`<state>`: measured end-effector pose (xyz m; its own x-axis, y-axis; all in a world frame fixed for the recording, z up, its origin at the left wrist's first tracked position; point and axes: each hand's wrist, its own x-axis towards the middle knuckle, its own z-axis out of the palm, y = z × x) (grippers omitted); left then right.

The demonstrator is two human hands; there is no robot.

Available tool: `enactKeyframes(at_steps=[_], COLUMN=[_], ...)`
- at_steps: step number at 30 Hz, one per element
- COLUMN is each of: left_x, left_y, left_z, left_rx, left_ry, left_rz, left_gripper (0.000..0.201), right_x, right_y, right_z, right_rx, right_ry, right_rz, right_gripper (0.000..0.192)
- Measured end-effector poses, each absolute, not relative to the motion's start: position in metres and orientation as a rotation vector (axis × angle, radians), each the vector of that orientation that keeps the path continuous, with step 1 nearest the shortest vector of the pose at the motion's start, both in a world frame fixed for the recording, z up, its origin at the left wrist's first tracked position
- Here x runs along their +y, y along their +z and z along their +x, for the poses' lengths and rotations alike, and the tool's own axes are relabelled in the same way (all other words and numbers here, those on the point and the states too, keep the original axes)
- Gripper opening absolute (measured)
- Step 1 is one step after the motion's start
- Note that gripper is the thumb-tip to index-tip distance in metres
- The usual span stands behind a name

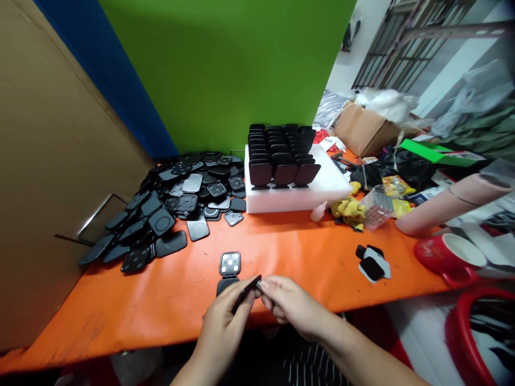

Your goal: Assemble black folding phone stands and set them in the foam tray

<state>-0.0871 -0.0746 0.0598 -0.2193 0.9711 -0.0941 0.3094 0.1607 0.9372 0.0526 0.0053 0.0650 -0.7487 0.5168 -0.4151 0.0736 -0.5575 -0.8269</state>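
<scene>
Near the front edge of the orange table, my left hand (224,317) is closed round a thin, dark, flat plate (247,292) held tilted, edge towards me. The thumb and fingertips of my right hand (290,303) pinch together at the upper right edge of that plate. Whatever lies between these right fingertips is too small to tell. Just beyond my left hand lies an unfolded black hinged piece (230,263) with pale round spots on its upper panel. Its lower panel is partly hidden by my left hand.
Black square plates (197,184) are heaped at the left. Rows of dark pieces (285,173) stand on a white foam block (281,201). A small bottle (318,213), yellow cloth (349,211), loose pads (374,265), a pinkish roll (450,203) and a red mug (438,252) are to the right.
</scene>
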Motion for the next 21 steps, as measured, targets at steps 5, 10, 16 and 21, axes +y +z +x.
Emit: enactKeyframes(at_steps=[5, 10, 16, 21], left_x=[-0.085, -0.095, -0.086, -0.064], left_y=[0.072, 0.071, 0.072, 0.071], left_z=[-0.090, -0.086, -0.079, -0.079], left_rx=[1.686, 1.706, 1.631, 1.655], left_ry=[0.872, 0.717, 0.862, 1.161], left_rz=[1.796, 2.114, 1.938, 1.068], left_gripper=[0.039, 0.052, 0.047, 0.026], right_x=[0.003, 0.003, -0.002, 0.000], right_y=[0.075, 0.077, 0.076, 0.077], right_z=[0.065, 0.072, 0.070, 0.067], right_rx=[-1.088, -1.186, -0.902, -0.618], right_ry=[2.577, 2.578, 2.528, 2.621], right_rz=[-0.970, -1.041, -1.024, -0.893], right_gripper=[0.033, 0.034, 0.028, 0.031])
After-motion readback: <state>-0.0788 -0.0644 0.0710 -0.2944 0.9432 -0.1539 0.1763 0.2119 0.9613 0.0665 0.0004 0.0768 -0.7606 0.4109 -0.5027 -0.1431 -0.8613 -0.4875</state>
